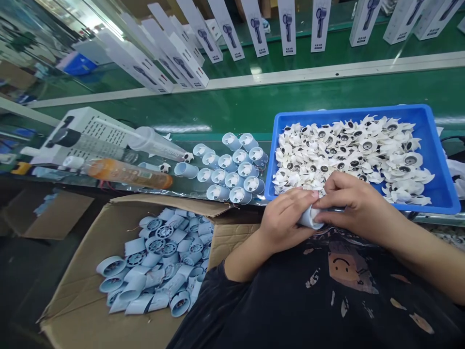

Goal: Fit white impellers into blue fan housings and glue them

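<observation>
Left to right, places taken from the blue tray (pixel 443 179). Well left of the tray and nearer the wearer: cardboard box (pixel 87 320) with loose tubes (pixel 156 271), pale blue, tumbled at all angles. Just left of the tray, on the desk (pixel 191 186): a cluster of standing tubes (pixel 235 182), open ends up, white parts visible in the mouths. Left hand (pixel 285 220): in front of the tray's near left corner, fingers wrapped over the side of the held tube (pixel 308 219), grip narrow. Held tube: just in front of the tray's near edge, between the two hands, tilted, open end toward the right hand, something white in its mouth. Handling estimate: light, fairly stiff, probably plastic; smooth wall may slip a little; best held round the outer wall, leaving the mouth free. Right hand (pixel 345 201): in front of the tray, fingers bent at the tube's open end; whether they close on the rim or the white part, or only press, cannot tell. Inside the tray: heaped fan wheels (pixel 337 145), white with dark-ringed hubs. Estimate: very light, thin blades easily bent or chipped; hub the safer hold.
</observation>
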Demonstrator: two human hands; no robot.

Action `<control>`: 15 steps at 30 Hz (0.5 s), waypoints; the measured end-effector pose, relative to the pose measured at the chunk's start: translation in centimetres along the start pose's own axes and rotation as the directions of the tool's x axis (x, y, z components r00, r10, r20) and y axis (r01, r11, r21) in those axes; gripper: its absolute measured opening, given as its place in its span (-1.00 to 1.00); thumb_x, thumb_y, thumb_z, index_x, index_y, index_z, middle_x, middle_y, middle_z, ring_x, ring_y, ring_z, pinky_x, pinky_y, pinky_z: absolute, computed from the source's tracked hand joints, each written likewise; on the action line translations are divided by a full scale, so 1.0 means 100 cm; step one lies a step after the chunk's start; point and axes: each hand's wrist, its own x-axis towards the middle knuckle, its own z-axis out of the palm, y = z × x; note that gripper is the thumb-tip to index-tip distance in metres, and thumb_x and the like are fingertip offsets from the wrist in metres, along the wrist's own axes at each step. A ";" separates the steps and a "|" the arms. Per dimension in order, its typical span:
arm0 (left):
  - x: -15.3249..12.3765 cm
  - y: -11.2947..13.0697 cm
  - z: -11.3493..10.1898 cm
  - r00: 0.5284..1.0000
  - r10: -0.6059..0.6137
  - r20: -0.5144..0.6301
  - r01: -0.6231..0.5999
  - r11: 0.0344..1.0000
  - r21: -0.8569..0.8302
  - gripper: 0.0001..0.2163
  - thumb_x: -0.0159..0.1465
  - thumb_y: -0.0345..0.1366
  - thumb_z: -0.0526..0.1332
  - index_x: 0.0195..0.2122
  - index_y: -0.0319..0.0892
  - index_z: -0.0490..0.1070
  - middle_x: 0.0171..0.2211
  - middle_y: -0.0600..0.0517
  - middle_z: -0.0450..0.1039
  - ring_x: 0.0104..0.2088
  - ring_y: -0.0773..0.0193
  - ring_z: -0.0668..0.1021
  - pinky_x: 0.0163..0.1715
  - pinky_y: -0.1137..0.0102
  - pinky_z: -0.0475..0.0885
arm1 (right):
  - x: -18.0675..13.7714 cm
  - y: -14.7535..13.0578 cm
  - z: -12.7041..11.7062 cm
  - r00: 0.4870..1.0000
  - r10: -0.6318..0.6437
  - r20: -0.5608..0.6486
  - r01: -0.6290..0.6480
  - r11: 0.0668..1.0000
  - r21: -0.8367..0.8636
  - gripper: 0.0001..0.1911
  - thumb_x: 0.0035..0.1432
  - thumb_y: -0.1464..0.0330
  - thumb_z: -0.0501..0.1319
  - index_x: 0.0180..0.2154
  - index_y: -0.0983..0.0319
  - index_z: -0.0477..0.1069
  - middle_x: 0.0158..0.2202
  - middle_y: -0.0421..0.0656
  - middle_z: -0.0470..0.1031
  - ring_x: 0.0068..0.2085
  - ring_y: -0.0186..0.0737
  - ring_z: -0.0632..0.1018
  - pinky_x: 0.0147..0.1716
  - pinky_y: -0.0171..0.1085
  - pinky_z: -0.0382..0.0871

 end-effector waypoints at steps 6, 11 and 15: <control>0.003 0.006 0.014 0.994 -0.082 -0.077 0.088 0.994 0.069 -0.53 0.22 -0.29 0.30 0.15 -0.13 0.27 -0.12 -0.04 0.59 -0.11 0.17 0.64 0.00 0.27 0.56 | 0.001 0.009 0.005 0.998 0.034 -0.059 -0.033 0.999 0.023 -0.87 0.25 0.30 0.26 -0.27 0.19 0.57 -0.42 -0.18 0.26 -0.40 -0.38 0.36 -0.45 -0.38 0.24; 0.019 -0.028 0.001 0.996 -0.087 -0.019 0.088 0.994 0.063 -0.48 0.17 -0.12 0.37 0.12 -0.11 0.32 -0.01 -0.08 0.55 -0.02 0.10 0.59 0.13 0.14 0.45 | -0.018 0.002 -0.027 0.997 0.076 0.020 -0.078 0.992 0.102 -0.74 0.32 0.17 0.16 -0.24 0.12 0.59 -0.43 -0.17 0.27 -0.43 -0.39 0.39 -0.48 -0.39 0.28; 0.046 -0.098 -0.020 0.940 -0.323 -0.111 0.337 0.930 0.150 -0.46 0.05 -0.05 0.45 0.05 -0.04 0.42 0.09 -0.09 0.42 0.05 -0.02 0.50 0.09 0.03 0.42 | -0.050 0.006 -0.045 0.972 0.227 -0.063 -0.217 0.967 0.133 -0.74 0.29 0.10 0.17 -0.26 0.01 0.60 -0.41 -0.14 0.37 -0.41 -0.32 0.47 -0.47 -0.35 0.40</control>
